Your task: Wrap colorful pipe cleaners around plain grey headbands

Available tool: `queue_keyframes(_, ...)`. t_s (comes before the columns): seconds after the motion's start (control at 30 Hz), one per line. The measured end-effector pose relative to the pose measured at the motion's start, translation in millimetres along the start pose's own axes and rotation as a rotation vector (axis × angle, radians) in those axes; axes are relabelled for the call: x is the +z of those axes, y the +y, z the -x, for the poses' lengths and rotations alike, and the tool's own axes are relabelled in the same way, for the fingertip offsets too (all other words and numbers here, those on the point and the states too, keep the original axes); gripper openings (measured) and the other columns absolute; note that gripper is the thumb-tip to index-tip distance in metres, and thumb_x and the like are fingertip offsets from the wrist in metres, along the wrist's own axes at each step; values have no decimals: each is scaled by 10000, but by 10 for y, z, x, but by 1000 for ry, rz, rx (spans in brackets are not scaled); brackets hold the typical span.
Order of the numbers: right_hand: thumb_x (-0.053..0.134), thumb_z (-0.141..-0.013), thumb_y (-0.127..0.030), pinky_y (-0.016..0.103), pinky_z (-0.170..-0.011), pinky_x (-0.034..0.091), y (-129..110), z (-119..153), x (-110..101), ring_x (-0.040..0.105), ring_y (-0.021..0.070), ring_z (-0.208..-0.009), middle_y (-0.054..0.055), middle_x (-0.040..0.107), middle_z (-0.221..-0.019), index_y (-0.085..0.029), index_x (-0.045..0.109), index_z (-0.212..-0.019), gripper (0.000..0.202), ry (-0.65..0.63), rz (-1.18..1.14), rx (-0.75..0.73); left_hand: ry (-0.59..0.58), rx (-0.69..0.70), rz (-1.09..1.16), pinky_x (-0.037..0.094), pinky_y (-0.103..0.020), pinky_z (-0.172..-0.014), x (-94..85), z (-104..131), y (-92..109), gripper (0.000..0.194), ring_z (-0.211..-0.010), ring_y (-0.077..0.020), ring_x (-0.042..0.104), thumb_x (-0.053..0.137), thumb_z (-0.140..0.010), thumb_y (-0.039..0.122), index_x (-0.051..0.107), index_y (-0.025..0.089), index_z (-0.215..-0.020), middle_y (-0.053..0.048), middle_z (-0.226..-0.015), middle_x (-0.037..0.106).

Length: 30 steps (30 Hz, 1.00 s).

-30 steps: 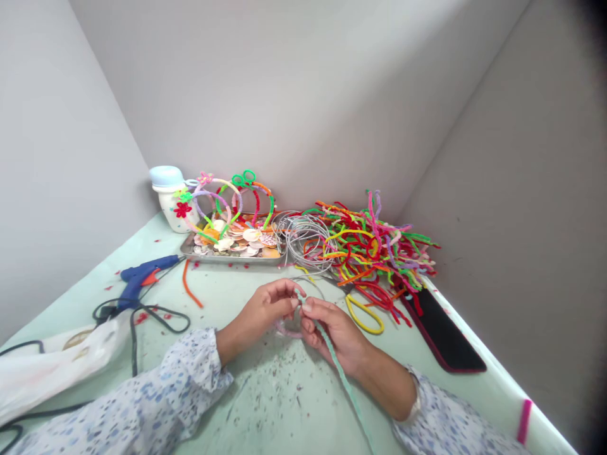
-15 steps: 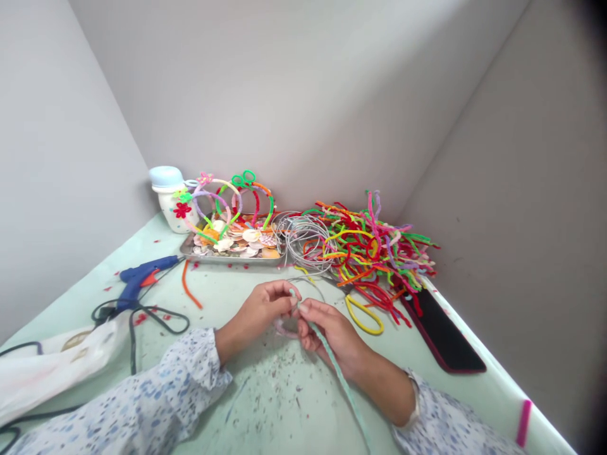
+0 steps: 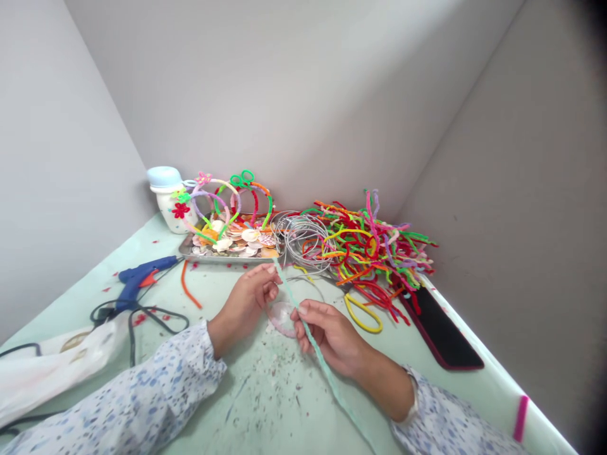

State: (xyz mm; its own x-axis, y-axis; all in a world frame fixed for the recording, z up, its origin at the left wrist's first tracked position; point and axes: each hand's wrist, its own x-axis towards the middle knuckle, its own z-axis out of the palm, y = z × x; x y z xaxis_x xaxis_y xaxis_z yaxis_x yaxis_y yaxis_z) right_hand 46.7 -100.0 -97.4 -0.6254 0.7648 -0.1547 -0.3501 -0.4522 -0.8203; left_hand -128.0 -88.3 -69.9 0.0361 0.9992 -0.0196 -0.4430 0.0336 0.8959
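A long mint-green pipe cleaner point(image 3: 327, 373) runs from between my hands down to the bottom edge of the view. Near its upper tip, my left hand point(image 3: 250, 296) is closed, thumb and forefinger pinching the strand. Further down, my right hand point(image 3: 332, 332) pinches it between thumb and forefinger, the other fingers curled under. On the table between both hands lies a round, clear-looking ring with a pinkish rim point(image 3: 283, 330), partly hidden by the right fingers.
Behind the hands are a metal tray point(image 3: 222, 259) of shells with pipe-cleaner hoops, a wire coil point(image 3: 308, 243) and a heap of coloured pipe cleaners point(image 3: 379, 246). Yellow-handled scissors point(image 3: 363, 316) and a black phone-like slab point(image 3: 446, 335) lie right; a blue glue gun point(image 3: 142, 273) lies left.
My left hand has moved left and up, away from my right hand. A longer stretch of the pipe cleaner now shows between them, and the pink-rimmed ring is more visible.
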Motion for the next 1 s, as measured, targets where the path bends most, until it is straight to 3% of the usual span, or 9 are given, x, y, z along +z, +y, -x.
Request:
queue_keyframes(0.13, 730, -751, -311, 174, -461, 410, -63, -36, -15, 564, 81, -531, -3, 625, -679, -144, 669, -776, 179, 112, -83, -102, -59, -70, -35, 400, -166, -529, 29, 39, -61, 216, -545, -52, 501, 654, -812, 314, 641, 128, -920, 3, -737, 594)
queue_keyframes(0.27, 749, -743, -280, 142, -447, 391, -108, -83, -61, 475, 50, -502, -39, 568, -631, -160, 690, -803, 147, 245, -131, -226, -169, -202, -150, 365, -167, -485, 96, 120, -109, 182, -503, -45, 510, 680, -786, 294, 625, 129, -841, -10, -754, 618)
queue_keyframes(0.47, 773, -708, -324, 166, -412, 402, -115, -80, -70, 436, 52, -433, -61, 531, -555, -165, 660, -827, 229, 289, -116, -243, -298, -310, -295, 278, -172, -435, 214, 246, -150, 255, -469, -53, 492, 640, -808, 379, 630, 124, -817, -26, -699, 622)
queue_keyframes(0.73, 788, -679, -282, 139, -410, 363, -121, -85, -74, 457, 45, -458, -55, 537, -573, -168, 606, -719, 218, 333, -156, -248, -279, -391, -292, 232, -178, -417, 213, 248, -131, 213, -415, -38, 402, 695, -749, 336, 608, 141, -747, 1, -646, 635)
queue_keyframes(1.0, 780, -686, -305, 151, -391, 322, -200, -113, -169, 454, 50, -454, -56, 527, -582, -171, 603, -731, 226, 341, -104, -270, -288, -466, -250, 244, -178, -401, 238, 266, -120, 202, -398, -43, 381, 713, -715, 312, 596, 146, -720, 12, -588, 629)
